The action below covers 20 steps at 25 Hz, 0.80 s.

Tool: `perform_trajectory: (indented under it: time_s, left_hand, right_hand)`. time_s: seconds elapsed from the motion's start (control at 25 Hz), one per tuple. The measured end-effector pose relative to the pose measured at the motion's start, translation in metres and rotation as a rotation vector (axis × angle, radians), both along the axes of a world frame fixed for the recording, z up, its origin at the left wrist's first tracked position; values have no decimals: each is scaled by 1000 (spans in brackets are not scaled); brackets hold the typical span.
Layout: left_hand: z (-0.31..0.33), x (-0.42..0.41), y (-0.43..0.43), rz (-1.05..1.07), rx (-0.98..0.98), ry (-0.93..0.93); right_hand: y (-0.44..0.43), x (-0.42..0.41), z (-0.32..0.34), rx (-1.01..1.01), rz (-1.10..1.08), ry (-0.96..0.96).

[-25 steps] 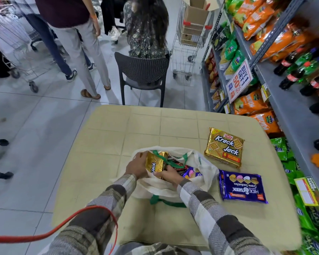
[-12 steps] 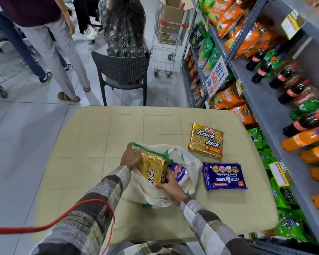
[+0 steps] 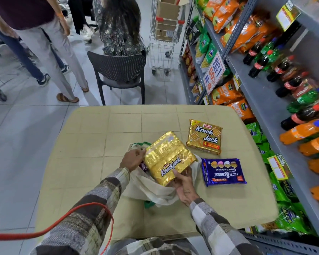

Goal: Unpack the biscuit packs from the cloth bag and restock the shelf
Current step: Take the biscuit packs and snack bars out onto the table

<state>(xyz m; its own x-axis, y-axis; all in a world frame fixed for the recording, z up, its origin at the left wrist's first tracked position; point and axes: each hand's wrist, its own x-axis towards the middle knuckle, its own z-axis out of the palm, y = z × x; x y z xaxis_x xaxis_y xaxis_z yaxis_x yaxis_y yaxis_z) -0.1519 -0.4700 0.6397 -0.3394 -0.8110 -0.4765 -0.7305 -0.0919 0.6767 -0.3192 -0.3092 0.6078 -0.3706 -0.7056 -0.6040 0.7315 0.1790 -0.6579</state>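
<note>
A white cloth bag (image 3: 151, 190) with green handles lies on the beige table (image 3: 99, 148). My right hand (image 3: 184, 184) grips the near end of a gold Krackjack biscuit pack (image 3: 168, 157), lifted clear above the bag's mouth. My left hand (image 3: 133, 160) holds the bag's rim at the pack's left side. A purple pack (image 3: 144, 166) peeks out of the bag. Two packs lie flat on the table to the right: a gold Krack Jack pack (image 3: 204, 137) and a purple Hide & Seek pack (image 3: 223, 171).
A grey metal shelf (image 3: 261, 100) along the right holds snack bags and soft-drink bottles. Beyond the table a person sits on a dark chair (image 3: 118, 72). A trolley (image 3: 164, 37) with cardboard boxes stands behind. People stand at far left. A red cable (image 3: 63, 221) crosses my left sleeve.
My right hand has pulled the gold Krackjack pack up out of the bag. The left hand stays at the bag's rim. The camera has turned a little toward the shelf.
</note>
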Motion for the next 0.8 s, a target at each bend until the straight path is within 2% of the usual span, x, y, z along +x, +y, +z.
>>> perform_trajectory:
  time_s: [0.04, 0.12, 0.2, 0.32, 0.44, 0.6, 0.64, 0.72, 0.8]
  left_hand:
    - [4, -4, 0, 31, 62, 36]
    - [15, -16, 1, 106, 266, 234]
    - [27, -28, 4, 46, 359, 364]
    - [31, -42, 13, 36, 333, 442]
    - [28, -49, 17, 117, 313, 624]
    - [27, -46, 12, 16, 258, 793]
    - [27, -47, 12, -37, 229, 821]
    - [28, -52, 14, -136, 178, 901]
    - [36, -58, 18, -50, 263, 983]
  right_hand:
    - [-1, -2, 3, -37, -28, -61]
    - [-3, -6, 9, -65, -47, -151]
    - [-5, -8, 13, -62, -38, -164]
    - [-2, -9, 19, 7, 15, -58]
    - [-1, -30, 27, 61, 8, -10]
    - [-5, -87, 43, 13, -30, -330]
    - [-7, -101, 50, -5, 27, -334]
    - [-16, -119, 65, 13, 157, -234]
    - [-25, -123, 73, 54, 224, -122]
